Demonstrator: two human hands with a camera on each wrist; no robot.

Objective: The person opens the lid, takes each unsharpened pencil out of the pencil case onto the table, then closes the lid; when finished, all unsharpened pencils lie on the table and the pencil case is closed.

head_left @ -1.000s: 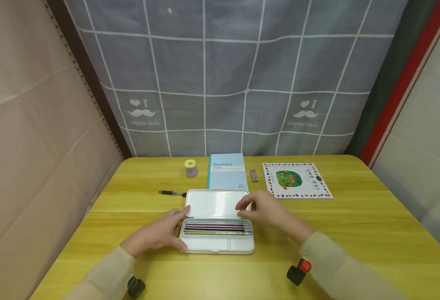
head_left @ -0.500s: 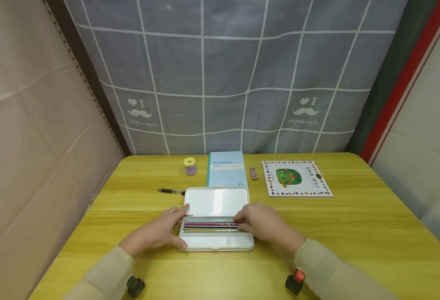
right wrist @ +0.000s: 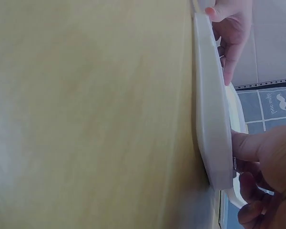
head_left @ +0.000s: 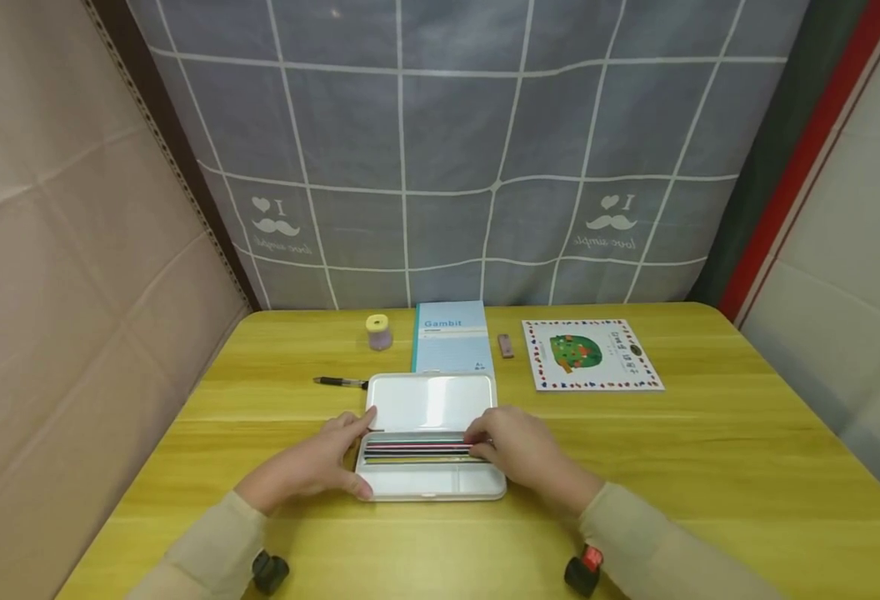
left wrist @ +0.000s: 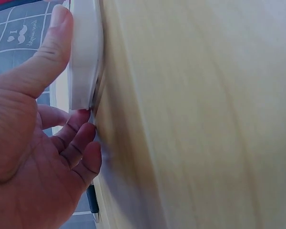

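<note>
I see the case (head_left: 431,450), a flat white pencil case, lying open on the table (head_left: 710,467) near its front middle, lid folded back flat toward the far side. Pencils (head_left: 419,451) lie side by side in the long compartment of the base, running left to right; the compartments nearer me look bare white from the head view.

My left hand (head_left: 318,465) holds the left end of the case: the thumb lies along the near left corner, and the fingers curl round the far side of that end by the hinge. In the left wrist view the same left hand (left wrist: 35,138) shows its thumb pressed flat against the white edge, the other fingers bent in behind it.

My right hand (head_left: 524,450) sits over the right end of the case, fingers curled down onto the right ends of the pencils. I cannot tell whether they pinch a pencil or only touch. In the right wrist view the thumb of that hand (right wrist: 267,162) presses against the side wall of the case (right wrist: 212,119).

Beyond the lid lies a notebook (head_left: 451,337), just touching or overlapped by it. A pen (head_left: 340,382) lies left of the lid. A small jar (head_left: 378,331) stands left of the notebook, a small dark eraser (head_left: 506,345) to its right, and a picture book (head_left: 588,356) farther right. A curtain (head_left: 485,150) hangs behind the table.
</note>
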